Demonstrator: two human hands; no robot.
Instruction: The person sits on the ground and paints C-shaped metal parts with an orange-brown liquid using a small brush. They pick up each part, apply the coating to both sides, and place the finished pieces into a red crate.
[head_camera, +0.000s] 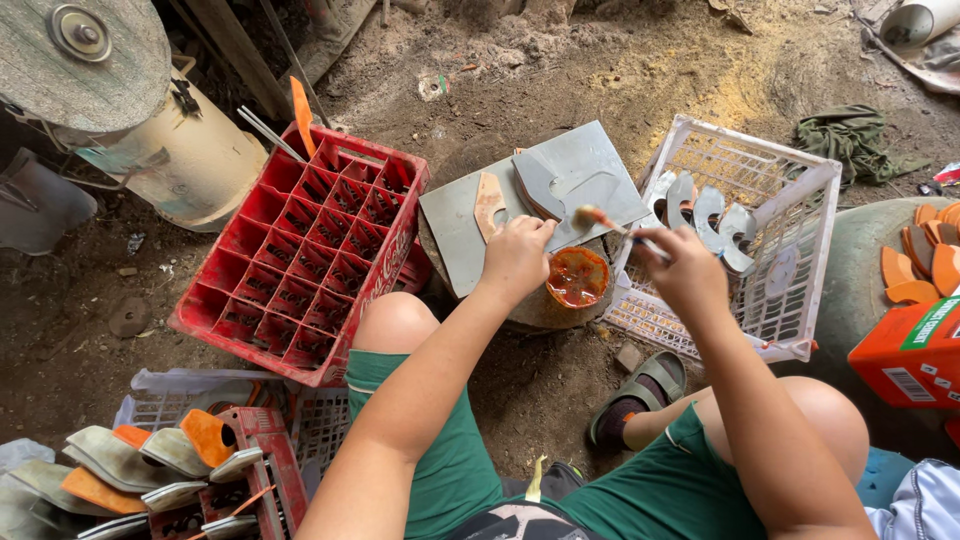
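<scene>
My left hand (515, 255) presses down on a grey curved sole piece (537, 185) that lies on a grey board (600, 165) atop a round stump. My right hand (685, 265) grips a small brush (600, 219) whose orange-tipped bristles hover over the grey board. Between both hands, a little below them, sits a small bowl of orange glue (577, 277). A tan sole-shaped piece (489, 203) lies on a second grey board (455, 225) just left of my left hand.
A red bottle crate (300, 250) stands to the left. A white plastic basket (790, 250) with several grey curved pieces is on the right. Stacked soles (130, 465) fill baskets at bottom left; orange pieces (925, 260) and an orange box (910, 350) sit far right. The ground is dirt.
</scene>
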